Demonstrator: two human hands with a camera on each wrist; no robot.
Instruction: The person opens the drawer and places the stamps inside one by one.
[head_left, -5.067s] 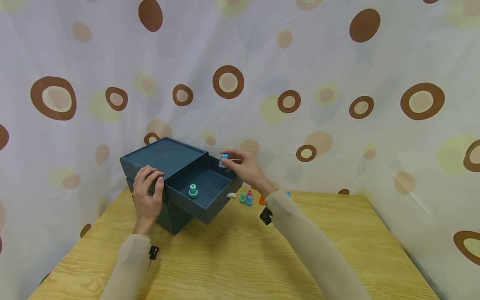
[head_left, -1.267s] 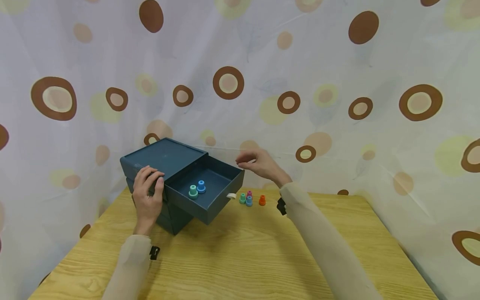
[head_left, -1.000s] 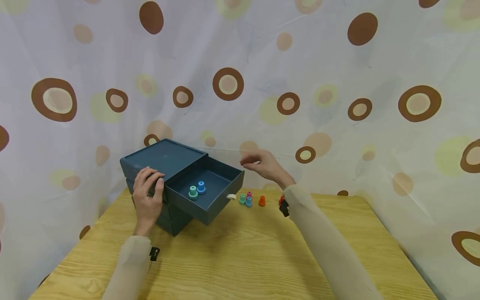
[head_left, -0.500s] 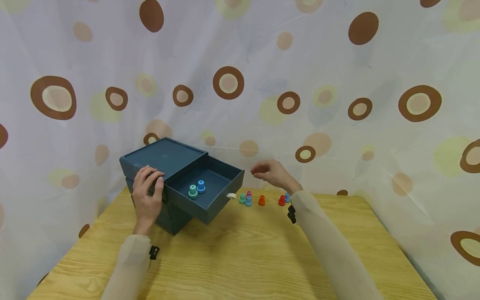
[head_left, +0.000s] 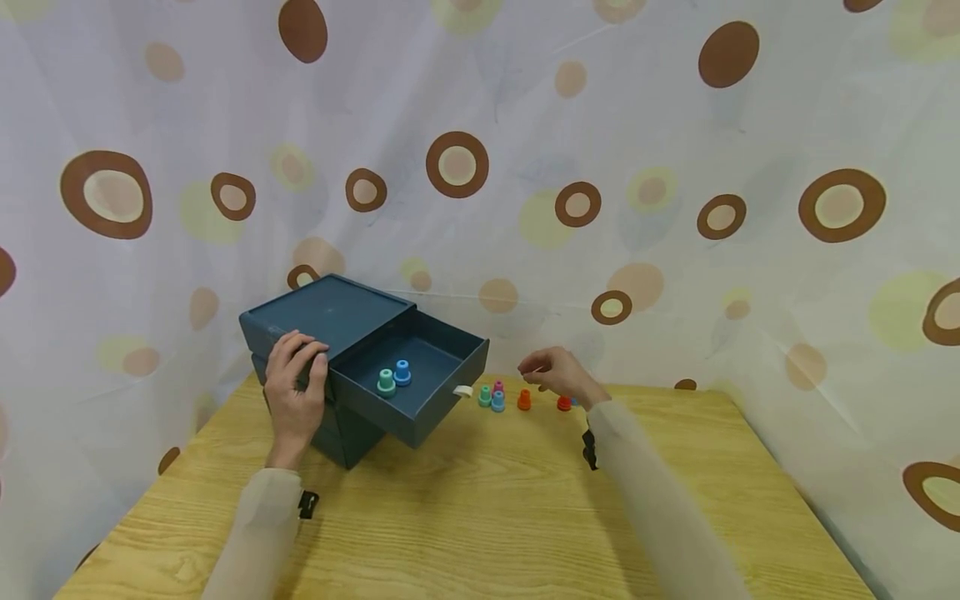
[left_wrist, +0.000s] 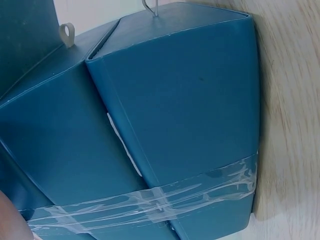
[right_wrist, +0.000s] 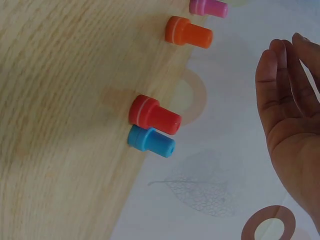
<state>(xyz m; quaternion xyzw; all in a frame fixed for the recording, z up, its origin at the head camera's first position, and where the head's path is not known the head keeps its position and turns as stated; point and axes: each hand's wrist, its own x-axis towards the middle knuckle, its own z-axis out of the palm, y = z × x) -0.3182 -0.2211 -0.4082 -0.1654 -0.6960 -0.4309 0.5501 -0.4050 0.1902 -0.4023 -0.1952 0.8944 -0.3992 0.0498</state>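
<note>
The dark blue drawer cabinet (head_left: 330,312) stands at the left, its top drawer (head_left: 431,346) pulled out. My left hand (head_left: 294,404) grips the cabinet's near edge, fingers bent over it and thumb by the corner. Inside the drawer a green toy stamp (head_left: 386,383) and a blue toy stamp (head_left: 402,373) stand upright together. Right of the drawer, my right hand (head_left: 561,373) hovers above the table with loosely bent fingers and nothing between them. Under and near it are an orange stamp (head_left: 524,401), a red stamp (right_wrist: 155,115) and another blue stamp (right_wrist: 151,141).
By the drawer's white pull tab (head_left: 462,391), a green stamp (head_left: 485,397), a pink stamp (head_left: 498,387) and a light blue stamp (head_left: 498,402) cluster on the wooden table (head_left: 487,517). Clear tape (left_wrist: 150,205) wraps the cabinet's side. A spotted curtain (head_left: 660,108) hangs behind.
The blue stamp, earlier pinched in my right hand, now stands in the drawer beside the green one. My right hand has since moved rightward and down toward the table stamps. The left hand stays put.
</note>
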